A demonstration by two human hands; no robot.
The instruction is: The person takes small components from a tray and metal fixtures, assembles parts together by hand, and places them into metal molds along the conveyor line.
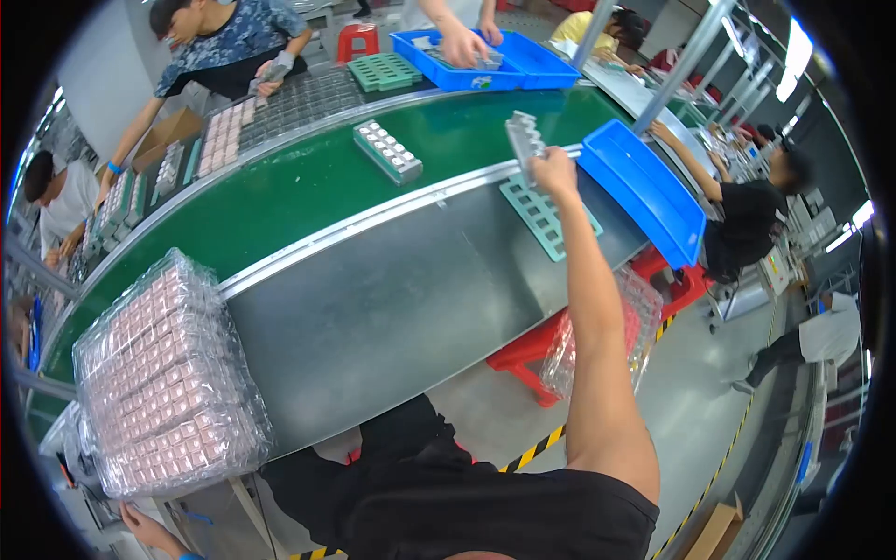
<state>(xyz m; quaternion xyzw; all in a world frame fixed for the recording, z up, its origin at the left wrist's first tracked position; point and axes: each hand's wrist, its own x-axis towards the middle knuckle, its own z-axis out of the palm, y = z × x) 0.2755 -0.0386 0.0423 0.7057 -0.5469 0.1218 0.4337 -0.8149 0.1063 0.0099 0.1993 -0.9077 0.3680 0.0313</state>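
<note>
My right hand (555, 175) is closed around the near end of a grey notched tray (525, 137), held up on edge above the bench's far edge. Under my wrist lies a flat pale-green tray with rows of square holes (543, 217). My left hand (147, 530) shows at the lower left with fingers stretched out, close to the bottom corner of a stack of clear plastic trays (168, 383). Small pinkish square parts fill that stack. Whether the left fingertips touch it, I cannot tell.
A grey metal bench (392, 308) lies before me, with a green conveyor belt (308, 201) beyond. A filled green tray (387, 151) rides on the belt. A blue bin (644, 191) stands at right; another blue bin (485, 77) is opposite, with a co-worker's hands inside. A red stool (532, 359) sits below.
</note>
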